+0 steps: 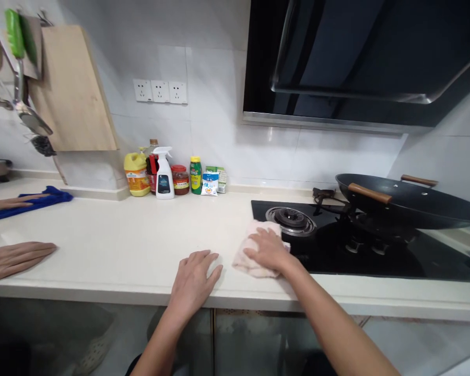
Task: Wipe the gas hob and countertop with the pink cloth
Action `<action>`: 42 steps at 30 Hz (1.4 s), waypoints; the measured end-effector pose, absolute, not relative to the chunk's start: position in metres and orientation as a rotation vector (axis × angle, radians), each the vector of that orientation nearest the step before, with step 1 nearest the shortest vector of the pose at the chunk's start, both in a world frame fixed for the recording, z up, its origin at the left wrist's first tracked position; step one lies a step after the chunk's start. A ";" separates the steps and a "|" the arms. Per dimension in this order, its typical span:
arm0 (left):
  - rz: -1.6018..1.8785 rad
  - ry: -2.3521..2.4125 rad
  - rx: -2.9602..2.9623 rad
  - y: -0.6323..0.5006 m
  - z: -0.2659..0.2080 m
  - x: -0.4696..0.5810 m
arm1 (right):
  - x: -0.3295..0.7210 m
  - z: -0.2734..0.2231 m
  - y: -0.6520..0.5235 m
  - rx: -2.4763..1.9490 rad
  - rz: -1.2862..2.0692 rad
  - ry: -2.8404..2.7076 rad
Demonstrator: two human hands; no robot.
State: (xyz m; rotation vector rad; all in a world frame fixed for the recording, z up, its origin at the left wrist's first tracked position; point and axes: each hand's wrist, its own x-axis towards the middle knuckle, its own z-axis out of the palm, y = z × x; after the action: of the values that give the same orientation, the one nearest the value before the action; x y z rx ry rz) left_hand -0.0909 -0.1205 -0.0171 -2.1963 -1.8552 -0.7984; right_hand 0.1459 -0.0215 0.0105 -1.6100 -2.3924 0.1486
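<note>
My right hand [269, 249] presses a pale pink cloth [245, 257] down where the white countertop [121, 240] meets the left edge of the black glass stove [301, 256]. Its fingers are bent over the fabric, and part of the cloth lies on the glass beside the left burner [291, 219]. To the left, my left hand [196, 277] rests on the counter near the front edge, fingers loosely apart and nothing in them. A gap of bare counter separates it from the cloth.
At far left, another person's hands lie on the counter, one on a blue cloth [58, 197]. A white spray bottle [164, 175], jars and packets line the wall. A large wok [411, 201] sits on the right burner beneath the range hood [337, 62]. A cutting board [76, 94] hangs left.
</note>
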 end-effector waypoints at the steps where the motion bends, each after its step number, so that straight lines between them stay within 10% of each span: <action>1: -0.794 -1.853 -2.198 -0.120 -0.017 -0.091 | 0.138 0.008 -0.029 -1.466 0.176 -2.461; 11: -0.756 -1.858 -2.184 -0.121 -0.015 -0.091 | 0.175 0.013 -0.062 -1.066 0.086 -2.495; 27: -0.793 -1.882 -2.190 -0.122 -0.014 -0.090 | 0.328 0.024 -0.011 -2.119 -0.189 -2.152; 42: -0.757 -1.857 -2.172 -0.120 -0.018 -0.091 | 0.185 0.012 -0.067 -1.113 0.275 -2.529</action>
State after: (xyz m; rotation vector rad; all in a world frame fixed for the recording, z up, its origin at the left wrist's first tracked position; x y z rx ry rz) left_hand -0.0912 -0.1199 -0.0176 -2.1723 -1.8565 -0.7566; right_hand 0.1852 -0.0668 0.0117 -1.1127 -2.5293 0.2750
